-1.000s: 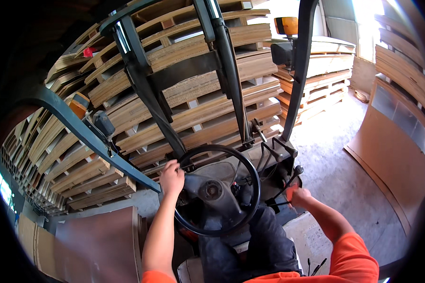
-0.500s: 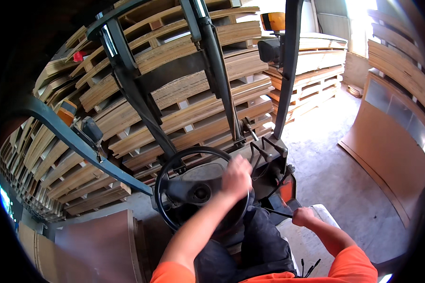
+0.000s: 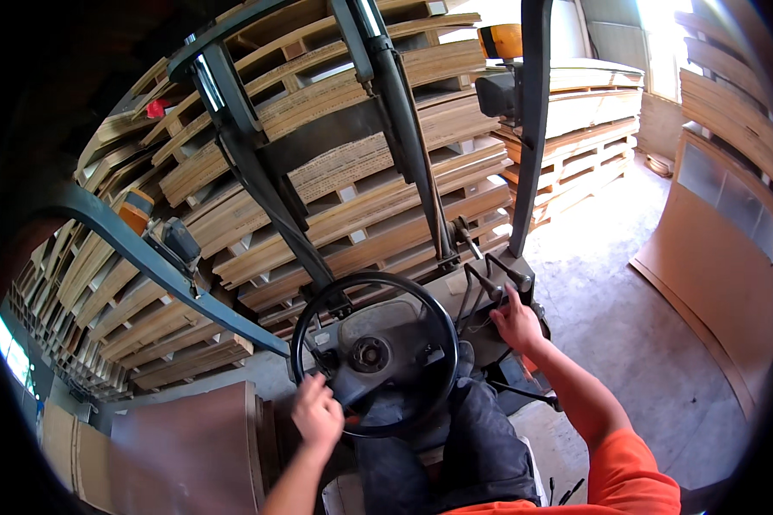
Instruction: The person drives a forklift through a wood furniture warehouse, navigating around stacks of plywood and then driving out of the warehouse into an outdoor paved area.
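A black steering wheel [image 3: 452, 343] stands in front of my lap. My left hand [image 3: 318, 414], its fingers curled, is at the wheel's lower left rim and covers part of it. Right of the wheel, control levers with dark knobs [image 3: 496, 293] rise from the console. My right hand [image 3: 519, 323] is raised just behind these knobs, its index finger stretched up and the other fingers loosely bent. Whether the fingertip touches a knob I cannot tell. Below my right forearm, a thin black lever [image 3: 524, 393] with a dark grip sticks out beside my knee, with no hand on it.
Beyond the forklift mast [image 3: 404, 129], tall stacks of wooden boards [image 3: 343, 180] on pallets fill the front. Another stack [image 3: 575, 129] stands at the far right. Brown sheets [image 3: 721, 266] lean at the right, and a brown board stack [image 3: 189, 446] lies at lower left.
My left hand has gone from the wheel's right rim to its lower left. My right hand has let go of the thin lever and moved up to the knobs. The view has shifted slightly.
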The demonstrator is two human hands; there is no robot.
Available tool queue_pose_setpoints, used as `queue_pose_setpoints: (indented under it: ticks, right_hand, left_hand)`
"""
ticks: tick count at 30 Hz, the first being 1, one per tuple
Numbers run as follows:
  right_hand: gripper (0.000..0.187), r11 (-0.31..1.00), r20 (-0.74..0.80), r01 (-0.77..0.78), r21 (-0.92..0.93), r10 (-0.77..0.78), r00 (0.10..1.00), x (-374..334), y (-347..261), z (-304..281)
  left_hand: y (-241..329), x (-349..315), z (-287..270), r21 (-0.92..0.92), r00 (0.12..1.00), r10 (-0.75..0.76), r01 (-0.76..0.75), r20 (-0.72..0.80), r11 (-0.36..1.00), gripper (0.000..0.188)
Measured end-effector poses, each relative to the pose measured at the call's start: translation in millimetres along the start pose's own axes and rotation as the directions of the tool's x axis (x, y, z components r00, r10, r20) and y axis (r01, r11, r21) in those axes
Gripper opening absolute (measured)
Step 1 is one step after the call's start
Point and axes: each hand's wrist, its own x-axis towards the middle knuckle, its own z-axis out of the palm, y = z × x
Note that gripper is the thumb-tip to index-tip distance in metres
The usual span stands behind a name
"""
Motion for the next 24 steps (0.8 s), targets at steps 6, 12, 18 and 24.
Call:
queue_pose_setpoints:
  ticks: [6, 12, 18, 24]
  right_hand:
    - [0.055, 0.996, -0.096, -0.023, -0.088, 0.014, 0.995, 38, -10, 14]
    - [0.051, 0.986, -0.094, -0.101, -0.131, 0.089, 0.992, 45, -30, 0]
    - [0.043, 0.98, -0.13, -0.112, -0.162, 0.091, 0.987, 54, -53, 0]
    - [0.038, 0.976, -0.115, -0.169, -0.137, 0.154, 0.981, 72, -64, 0]
  left_hand:
    - [129, -15, 21, -0.318, 0.931, 0.35, -0.303, 0.101, 0.898, 0.01]
    - [185, 87, 106, -0.364, 0.891, 0.452, -0.405, 0.048, 0.838, 0.019]
    - [102, 202, 125, -0.115, 0.999, 0.046, -0.046, -0.005, 0.992, 0.015]
    - [-5, 170, 74, -0.063, 0.984, -0.144, 0.139, -0.1, 0.988, 0.02]
